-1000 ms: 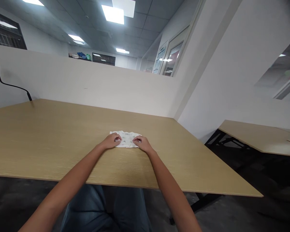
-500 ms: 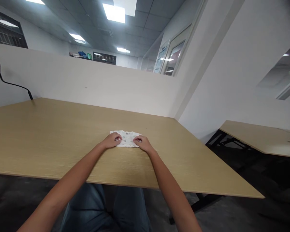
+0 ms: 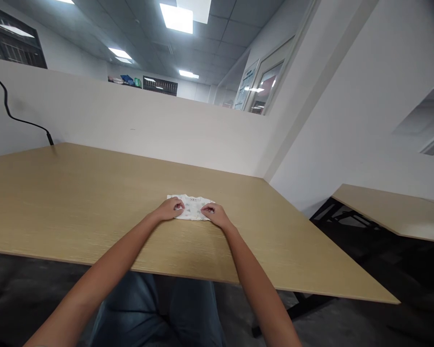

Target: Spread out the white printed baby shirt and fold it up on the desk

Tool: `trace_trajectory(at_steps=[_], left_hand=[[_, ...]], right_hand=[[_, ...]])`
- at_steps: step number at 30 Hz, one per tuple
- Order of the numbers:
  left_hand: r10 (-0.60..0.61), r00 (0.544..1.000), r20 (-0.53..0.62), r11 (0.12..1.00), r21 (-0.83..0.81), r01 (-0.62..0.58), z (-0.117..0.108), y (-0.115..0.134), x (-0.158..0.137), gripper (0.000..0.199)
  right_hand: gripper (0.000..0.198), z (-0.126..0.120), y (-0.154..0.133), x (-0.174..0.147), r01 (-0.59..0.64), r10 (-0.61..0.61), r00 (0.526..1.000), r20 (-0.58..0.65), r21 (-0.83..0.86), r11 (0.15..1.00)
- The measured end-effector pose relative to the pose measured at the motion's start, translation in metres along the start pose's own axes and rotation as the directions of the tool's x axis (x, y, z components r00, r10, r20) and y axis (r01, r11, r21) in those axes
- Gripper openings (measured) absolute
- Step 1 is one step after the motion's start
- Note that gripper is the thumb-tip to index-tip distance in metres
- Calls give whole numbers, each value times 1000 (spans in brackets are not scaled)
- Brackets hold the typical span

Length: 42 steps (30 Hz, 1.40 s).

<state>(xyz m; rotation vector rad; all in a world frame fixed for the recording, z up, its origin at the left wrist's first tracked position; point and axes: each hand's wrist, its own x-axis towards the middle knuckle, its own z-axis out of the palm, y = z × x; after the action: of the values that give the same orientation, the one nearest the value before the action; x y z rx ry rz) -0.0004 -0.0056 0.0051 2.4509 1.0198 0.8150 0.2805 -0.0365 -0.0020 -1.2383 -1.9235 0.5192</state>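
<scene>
A small white folded shirt [image 3: 193, 212] with a scattered print lies flat on the wooden table [image 3: 104, 207] in front of me. Its neckline, with a small dark label mark, faces the far side. On the shirt's left part rests my left hand [image 3: 169, 209], its thumb and fingers curled together in a pinch on the fabric. My right hand [image 3: 217, 215] pinches the right part in the same way. Between the two hands the printed middle of the shirt shows. Parts of both sides are covered by my fingers.
A low white partition [image 3: 159, 125] runs along the table's far edge. At the back left, a black cable [image 3: 29, 123] comes down to the table. A second table [image 3: 390, 207] stands to the right, beyond a gap. My legs [image 3: 159, 308] are under the front edge.
The view has shifted slightly, so everything sits a little differently in it. Both hands keep their places on the shirt, with no clear movement of the fabric.
</scene>
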Motion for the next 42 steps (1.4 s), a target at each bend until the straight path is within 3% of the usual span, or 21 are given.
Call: trace_trajectory(at_steps=[30, 34, 38, 40, 42], left_hand=[[-1, 1000, 13, 1000, 5, 1, -2, 0, 0, 26], [9, 1000, 3, 1000, 7, -9, -4, 7, -1, 24], [-38, 999, 9, 999, 38, 37, -5, 16, -3, 26], [-50, 999, -20, 994, 96, 52, -5, 20, -3, 25], [-14, 998, -54, 983, 182, 24, -3, 21, -4, 26]], right_hand=[[22, 1, 0, 1, -19, 19, 1000, 0, 1, 1000], [25, -10, -9, -2, -129, 129, 990, 62, -1, 992], [28, -23, -21, -10, -331, 328, 925, 190, -16, 943], [26, -25, -25, -13, -322, 322, 930, 176, -31, 946], [24, -23, -28, -15, -220, 225, 970, 87, -66, 973]])
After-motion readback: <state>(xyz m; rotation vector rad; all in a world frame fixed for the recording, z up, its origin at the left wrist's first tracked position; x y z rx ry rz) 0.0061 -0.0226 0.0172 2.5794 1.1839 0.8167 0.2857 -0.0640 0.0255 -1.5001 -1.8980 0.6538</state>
